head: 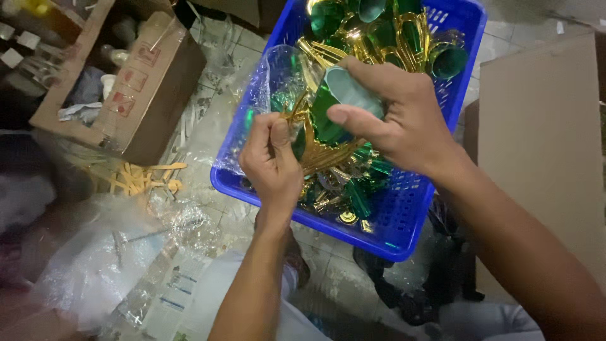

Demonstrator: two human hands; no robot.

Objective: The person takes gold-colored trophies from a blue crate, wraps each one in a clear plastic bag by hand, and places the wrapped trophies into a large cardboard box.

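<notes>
Right hand (391, 120) grips green cup (344, 95); left hand (271, 161) pinches clear bag (278, 76), contents blurred, over blue crate (404, 215).

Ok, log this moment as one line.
left hand: pinching gold plastic piece | right hand: gripping green plastic cup | below: blue plastic basket

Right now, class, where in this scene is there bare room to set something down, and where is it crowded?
Little is free. The flat brown cardboard sheet right of the blue plastic basket is bare. The basket is packed with green and gold plastic pieces, and both hands work over it. The tiled floor between the basket and open cardboard box is covered with clear plastic wrap.
</notes>
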